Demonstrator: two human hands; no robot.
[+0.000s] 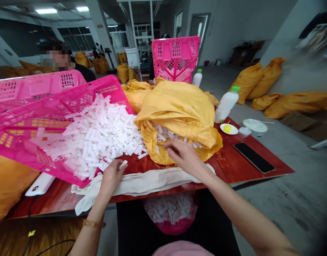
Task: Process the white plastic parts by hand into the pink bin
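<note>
My left hand rests at the near edge of a heap of small white plastic tubes and pinches one white tube between its fingertips. The heap spills out of a tilted pink crate onto the red table. My right hand reaches forward with curled fingers to the mouth of a yellow sack, where more white tubes show. Whether it holds one is hidden. A white cloth lies along the table's near edge under both hands.
A pink bin of white tubes sits below the table edge. A black phone, a small dish, a white lid and two white bottles are at the right. Another person sits behind the crates. Yellow sacks line the floor.
</note>
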